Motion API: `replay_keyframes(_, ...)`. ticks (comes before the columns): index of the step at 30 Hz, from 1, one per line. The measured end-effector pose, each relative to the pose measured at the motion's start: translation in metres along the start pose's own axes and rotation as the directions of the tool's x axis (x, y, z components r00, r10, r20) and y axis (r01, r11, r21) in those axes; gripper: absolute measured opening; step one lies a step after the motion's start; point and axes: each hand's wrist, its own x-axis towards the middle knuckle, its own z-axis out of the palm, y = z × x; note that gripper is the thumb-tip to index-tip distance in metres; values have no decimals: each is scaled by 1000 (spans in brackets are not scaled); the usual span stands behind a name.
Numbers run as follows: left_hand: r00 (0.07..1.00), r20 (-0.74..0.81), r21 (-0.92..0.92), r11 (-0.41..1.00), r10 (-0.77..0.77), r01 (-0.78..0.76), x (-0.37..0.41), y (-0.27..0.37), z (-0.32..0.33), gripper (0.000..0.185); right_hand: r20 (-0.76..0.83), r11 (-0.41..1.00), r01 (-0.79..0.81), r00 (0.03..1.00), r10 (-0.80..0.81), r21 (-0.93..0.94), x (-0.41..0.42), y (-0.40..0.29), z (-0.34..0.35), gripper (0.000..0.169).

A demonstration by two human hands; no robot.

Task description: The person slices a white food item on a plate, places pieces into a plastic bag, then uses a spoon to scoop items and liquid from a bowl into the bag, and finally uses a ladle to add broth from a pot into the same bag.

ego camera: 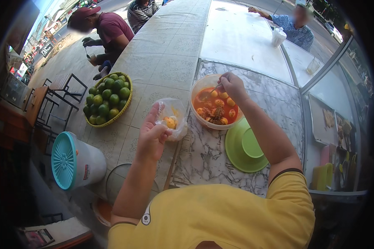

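My left hand (153, 132) grips the edge of a clear plastic bag (180, 126), whose mouth is spread open. Inside the bag sits an orange-stained egg (170, 122). My right hand (233, 83) holds the handle of a metal spoon (216, 87) over a round plastic tub (194, 107). The spoon's bowl dips into red sauce (202, 97), where several peeled eggs (219, 103) and some shredded brown food (216, 114) lie. Beneath my right forearm, a green lid (237, 155) rests against the tub's near side on the marble-patterned counter (199, 168).
A yellow basket of green citrus fruit (107, 96) stands left on the tiled counter (149, 68). Nearer is a white bucket with a turquoise lid (64, 160). A glass display case (333, 102) borders the right. People sit at far left (112, 31) and far right (294, 29), by a white bag (278, 36).
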Motion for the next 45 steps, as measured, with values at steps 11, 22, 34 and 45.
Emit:
replay_keyframes(11, 997, 77, 21, 1000, -18, 16, 6, -4, 1, 75, 60, 853, -204, 978, 201, 480, -2, -6, -41, 15)
replay_keyframes(22, 977, 151, 225, 968, -151, 114, 29, -3, 15, 74, 6, 902, -43, 999, 45, 429, -25, -71, -69, 17)
replay_keyframes(34, 960, 211, 165, 974, -186, 153, 42, -1, 1, 73, 277, 619, 778, 621, -733, -107, -98, -122, 4, 10)
replay_keyframes(45, 984, 129, 50, 992, -120, 114, 42, -9, -11, 72, -129, 837, 220, 975, -179, 501, -81, -89, -39, 15)
